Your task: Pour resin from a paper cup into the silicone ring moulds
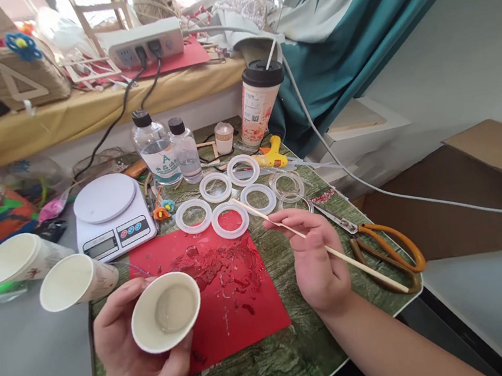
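My left hand point(134, 354) is wrapped round a white paper cup point(143, 334), tilted so its mouth faces me; a cloudy liquid lies at the bottom. In my right hand point(315, 260) is a thin wooden chopstick point(360, 267), pinched between thumb and fingers, its tip pointing up and left over the rings. Several translucent white ring moulds point(193, 215) lie beyond the hands, some overlapping the far edge of a red sheet point(245, 276). Wet, glossy smears cover part of that sheet. Clear rings point(287, 186) rest to the right of the moulds.
A kitchen scale point(112, 217) and two paper cups point(70, 282) stand at left. Behind are two clear bottles point(158, 157), a small cup point(224, 139), a tall drink cup point(260, 102) and a yellow glue gun point(274, 153). Scissors point(393, 249) lie at right. A grey cable point(316, 123) hangs down.
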### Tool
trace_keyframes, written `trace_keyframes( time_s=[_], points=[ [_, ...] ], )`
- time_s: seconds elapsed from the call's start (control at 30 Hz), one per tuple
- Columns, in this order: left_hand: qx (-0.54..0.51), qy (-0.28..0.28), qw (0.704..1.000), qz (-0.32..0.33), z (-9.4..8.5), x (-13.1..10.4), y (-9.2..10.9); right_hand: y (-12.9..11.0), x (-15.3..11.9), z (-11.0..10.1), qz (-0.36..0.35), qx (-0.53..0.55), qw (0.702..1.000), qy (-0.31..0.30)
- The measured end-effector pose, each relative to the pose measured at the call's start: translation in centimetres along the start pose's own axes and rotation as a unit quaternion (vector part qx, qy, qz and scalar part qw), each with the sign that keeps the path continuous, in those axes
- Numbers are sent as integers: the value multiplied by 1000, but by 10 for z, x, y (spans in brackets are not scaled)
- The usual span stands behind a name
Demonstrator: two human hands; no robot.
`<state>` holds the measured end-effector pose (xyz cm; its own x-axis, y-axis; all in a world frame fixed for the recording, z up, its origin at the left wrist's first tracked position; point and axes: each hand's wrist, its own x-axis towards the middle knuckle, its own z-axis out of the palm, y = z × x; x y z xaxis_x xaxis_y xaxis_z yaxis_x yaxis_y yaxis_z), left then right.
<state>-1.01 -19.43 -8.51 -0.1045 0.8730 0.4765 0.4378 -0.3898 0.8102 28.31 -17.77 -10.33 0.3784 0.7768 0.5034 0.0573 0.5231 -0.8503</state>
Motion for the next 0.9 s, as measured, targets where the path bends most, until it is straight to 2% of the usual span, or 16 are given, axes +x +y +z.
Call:
trace_keyframes(
  time_s=[0.1, 0.17, 0.27, 0.37, 0.43, 0.47, 0.5, 0.67, 0.77, 0.9],
  points=[
    [-22, -5, 1000, -5, 1, -3, -4, -3, 0, 0, -28, -66, 997, 36],
    [-43, -8, 999, -13, 2, -6, -6, -14, 6, -3, -62, -108, 991, 48],
    [-76, -10, 997, -30, 4, -9, -10, -41, 34, -11, -121, -167, 978, 38],
    [-91, -6, 995, -41, 7, -10, -13, -59, 83, -20, -212, -325, 921, -11],
    [-100, -5, 994, -45, 9, -9, -15, -58, 119, -23, -232, -418, 874, -86],
    [-103, -5, 994, -46, 10, -9, -16, -52, 136, -23, -215, -465, 846, -146],
    [-107, -5, 993, -47, 12, -8, -16, -45, 151, -21, -201, -484, 832, -180],
    [-124, -8, 991, -46, 17, -6, -19, 2, 196, 3, -135, -548, 767, -305],
    [-126, -8, 991, -47, 19, -5, -21, 20, 210, 19, -83, -594, 718, -353],
    [-126, -15, 991, -48, 21, -5, -25, 31, 225, 33, -24, -647, 656, -387]
  ],
)
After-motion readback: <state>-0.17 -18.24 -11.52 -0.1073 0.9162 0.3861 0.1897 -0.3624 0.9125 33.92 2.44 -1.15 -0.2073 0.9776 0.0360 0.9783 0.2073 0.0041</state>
